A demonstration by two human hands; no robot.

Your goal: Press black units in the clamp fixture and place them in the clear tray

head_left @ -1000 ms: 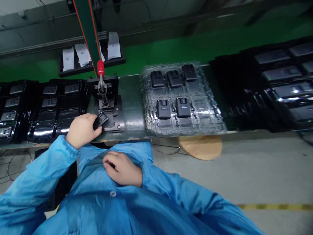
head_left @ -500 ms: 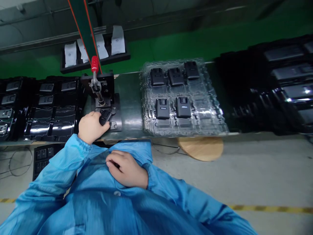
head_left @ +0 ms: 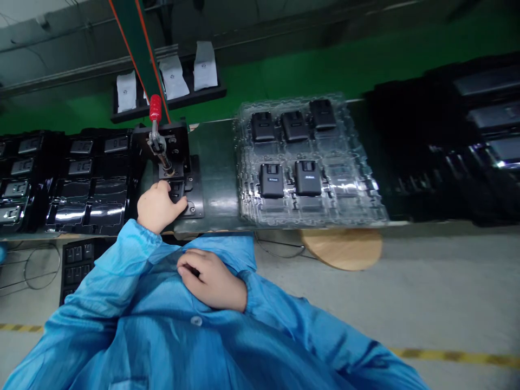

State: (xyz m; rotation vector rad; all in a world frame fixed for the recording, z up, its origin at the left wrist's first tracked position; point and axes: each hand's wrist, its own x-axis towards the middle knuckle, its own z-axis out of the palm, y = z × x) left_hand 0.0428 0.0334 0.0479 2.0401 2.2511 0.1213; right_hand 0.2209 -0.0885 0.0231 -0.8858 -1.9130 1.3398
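My left hand is closed around a black battery charger, thumb at its right side and fingers at its left. The charger lies in the metal fixture, below the plunger of a toggle clamp whose red handle points up. Part of the charger is hidden behind my fingers. My right hand rests in front of my body against the blue gown, its fingers loosely curled; nothing shows in them.
Stacked clear trays right of the fixture hold several black chargers. Black trays with dark parts stand at left, more black trays at far right. White pouches lie in a bin behind. A round wooden stool is beneath the bench.
The charger was tilted in my left hand and now sits flatter and straighter in the fixture. My right hand has stayed where it was. The view has shifted slightly.
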